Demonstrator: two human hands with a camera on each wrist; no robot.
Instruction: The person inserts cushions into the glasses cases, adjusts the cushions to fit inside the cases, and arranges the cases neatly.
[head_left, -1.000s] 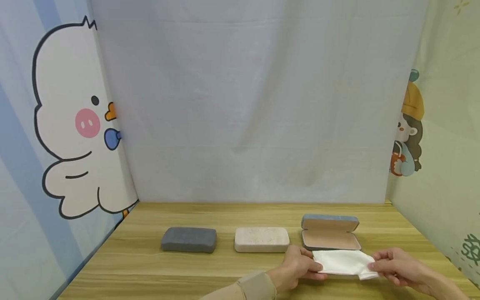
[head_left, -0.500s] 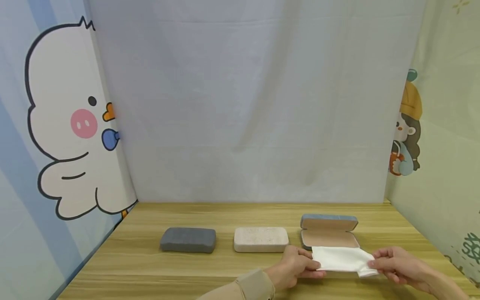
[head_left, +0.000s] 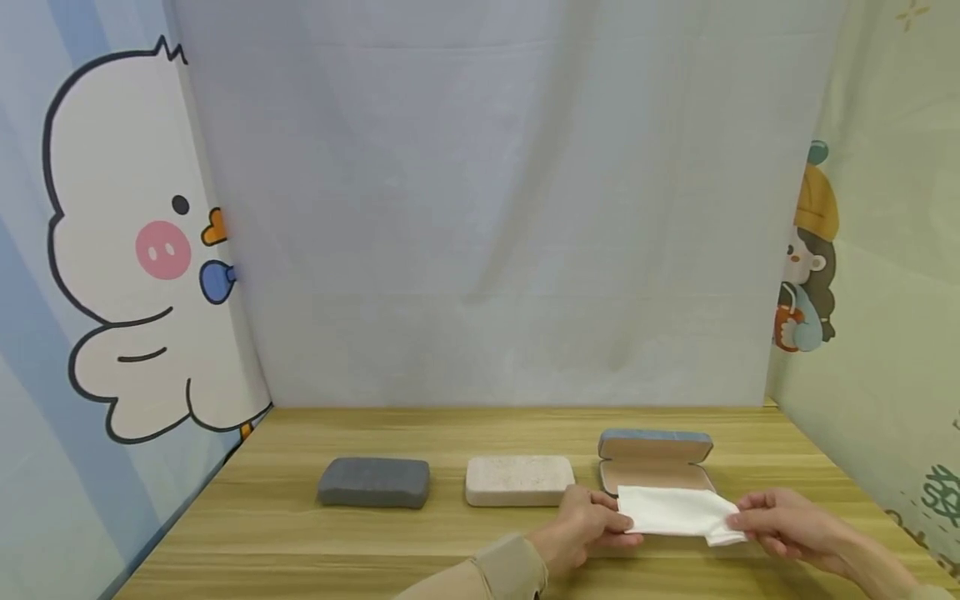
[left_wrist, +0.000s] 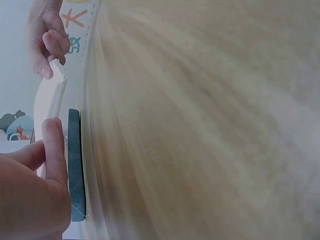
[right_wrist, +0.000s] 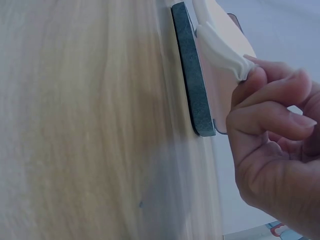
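Note:
A folded white cloth (head_left: 667,511) is stretched between both hands, in front of an open glasses case (head_left: 656,475) with a blue-grey shell and pinkish lining. The left hand (head_left: 581,525) pinches the cloth's left end between thumb and fingers. At the other end, the right hand (head_left: 795,529) pinches a gathered corner. From the right wrist, the cloth (right_wrist: 220,42) appears raised off the table, beside the case's dark teal side (right_wrist: 192,75). The cloth covers part of the case's front edge in the head view.
A closed cream glasses case (head_left: 519,481) lies left of the open one. Farther left is a closed dark grey case (head_left: 373,482). The wooden table (head_left: 300,558) ends at a hanging white curtain (head_left: 480,250), with printed cartoon cloths at both sides.
Both hands have lifted the cloth slightly and brought it closer to the open case, so it overlaps the case's front edge more. The view has shifted a little.

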